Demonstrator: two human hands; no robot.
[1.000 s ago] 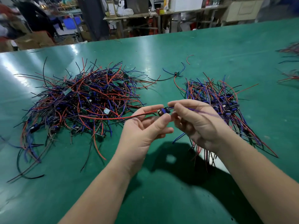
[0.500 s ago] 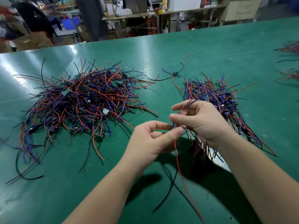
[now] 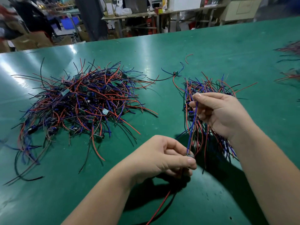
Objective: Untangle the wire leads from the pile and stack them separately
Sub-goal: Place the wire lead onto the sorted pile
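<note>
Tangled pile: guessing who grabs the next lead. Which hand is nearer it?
Left. The left hand sits right of the tangled pile; the right hand is farther right, over the sorted stack. Both pinch one wire lead.

Glossy green table mat (image 3: 211, 51), plastic-coated wire leads (image 3: 84, 101)
</note>
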